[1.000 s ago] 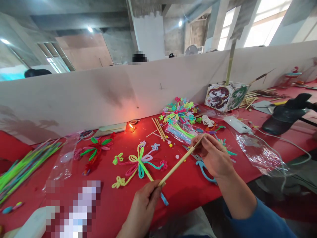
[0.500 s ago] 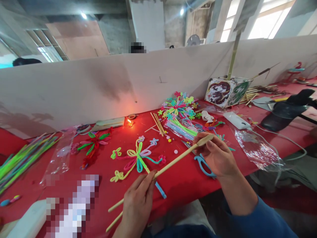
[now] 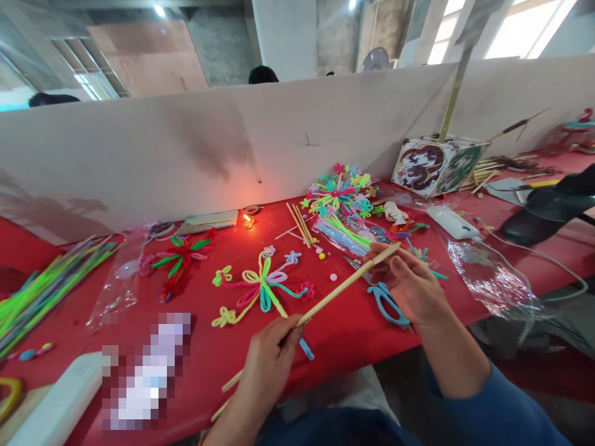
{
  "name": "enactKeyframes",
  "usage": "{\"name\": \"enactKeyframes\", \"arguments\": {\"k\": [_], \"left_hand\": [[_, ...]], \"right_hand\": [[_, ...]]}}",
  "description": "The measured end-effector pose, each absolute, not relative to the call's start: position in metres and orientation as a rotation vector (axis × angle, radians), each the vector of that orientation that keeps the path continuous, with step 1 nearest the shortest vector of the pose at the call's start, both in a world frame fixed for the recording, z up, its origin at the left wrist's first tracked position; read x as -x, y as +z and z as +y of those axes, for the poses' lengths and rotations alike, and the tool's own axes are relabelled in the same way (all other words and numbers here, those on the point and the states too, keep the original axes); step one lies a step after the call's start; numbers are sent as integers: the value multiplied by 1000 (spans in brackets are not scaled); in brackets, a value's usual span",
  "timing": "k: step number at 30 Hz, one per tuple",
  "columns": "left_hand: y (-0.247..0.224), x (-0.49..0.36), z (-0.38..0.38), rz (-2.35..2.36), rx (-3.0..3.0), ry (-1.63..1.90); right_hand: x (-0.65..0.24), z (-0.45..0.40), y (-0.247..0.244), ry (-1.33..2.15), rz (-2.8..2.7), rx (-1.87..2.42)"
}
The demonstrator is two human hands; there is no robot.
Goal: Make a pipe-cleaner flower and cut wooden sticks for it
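A pale bamboo stick (image 3: pixel 337 292) slants up to the right across the red table. Its lower part is gripped by my left hand (image 3: pixel 272 353), with two stick ends showing below the fist. At the upper end, my right hand (image 3: pixel 416 288) pinches the stick, where a thicker, pale wrapped-looking tip lies. Just beyond my left hand rests a colourful pipe-cleaner flower (image 3: pixel 264 282), with its stem ending in blue near the knuckles. Blue-handled scissors (image 3: pixel 387 303) lie under my right hand, their blades partly hidden.
A small burning flame (image 3: pixel 249 220) stands by the white partition (image 3: pixel 186 155). Bundled pipe cleaners (image 3: pixel 41 291) lie left, near a red-green flower (image 3: pixel 181 257). Behind my right hand are a large flower bunch (image 3: pixel 339 192), a white power strip (image 3: pixel 450 222) and a dragon-patterned lantern (image 3: pixel 425 167).
My view has shifted slightly, so table things appear a little to the right. Both hands keep hold of the stick; my right fingers have turned slightly around its tip.
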State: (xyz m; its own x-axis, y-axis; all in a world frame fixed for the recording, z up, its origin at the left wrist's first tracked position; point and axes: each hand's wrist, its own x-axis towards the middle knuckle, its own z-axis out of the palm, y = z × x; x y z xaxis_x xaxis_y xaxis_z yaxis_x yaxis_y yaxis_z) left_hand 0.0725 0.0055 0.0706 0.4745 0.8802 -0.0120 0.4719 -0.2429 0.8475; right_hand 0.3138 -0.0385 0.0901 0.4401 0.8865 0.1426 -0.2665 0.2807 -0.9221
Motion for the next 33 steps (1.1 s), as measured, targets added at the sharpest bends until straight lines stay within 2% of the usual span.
{"name": "enactKeyframes", "arguments": {"k": [5,9,21,24,28,33], "left_hand": [[71,-82,6,1024,-1438,419],[72,-92,3,937,-1284,363],[64,-97,0,906,-1141,396],[63,-95,3,918,-1100,415],[61,-91,8,922,-954,435],[59,-90,11,831,-879,442]], "right_hand": [[-304,-44,73,1039,-858,1231],[-275,-44,65,1265,-997,1228],[-258,-35,56,1153,-1054,1326],[-283,-43,51,900,-1313,1586],[-337,-64,27,192,-1581,2145],[-367,-81,-2,155,-1766,2379]]}}
